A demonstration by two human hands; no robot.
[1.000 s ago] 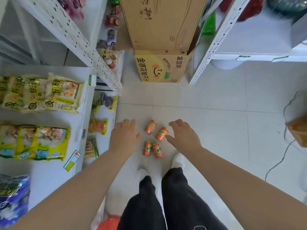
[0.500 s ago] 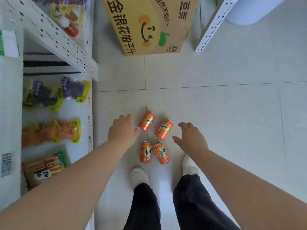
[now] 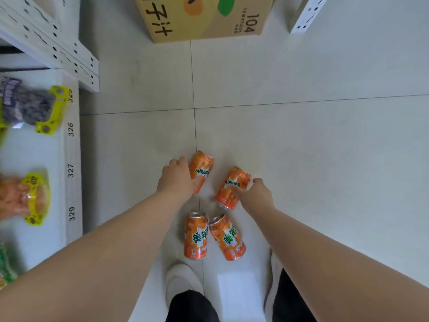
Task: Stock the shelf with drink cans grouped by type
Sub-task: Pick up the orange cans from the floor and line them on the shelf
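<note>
Several orange Mirinda cans lie on their sides on the pale floor tiles. My left hand [image 3: 177,180] curls round the far left can [image 3: 203,167]. My right hand [image 3: 256,194] grips the far right can [image 3: 231,187] from its right side. Two more cans lie nearer my feet, touching each other: the near left can [image 3: 196,237] and the near right can [image 3: 228,238]. The fingers of both hands are partly hidden behind the cans.
A white shelf [image 3: 69,173] with snack packets [image 3: 30,108] runs along the left, its perforated upright [image 3: 58,52] slanting above. A cardboard carton [image 3: 204,17] stands ahead on the floor. A second shelf's foot [image 3: 306,17] is at the top right. My shoes [image 3: 181,280] are just behind the cans.
I have bent lower and the cans loom larger. Both hands dropped from hovering beside the far cans onto them, and their fingers closed round one can each.
</note>
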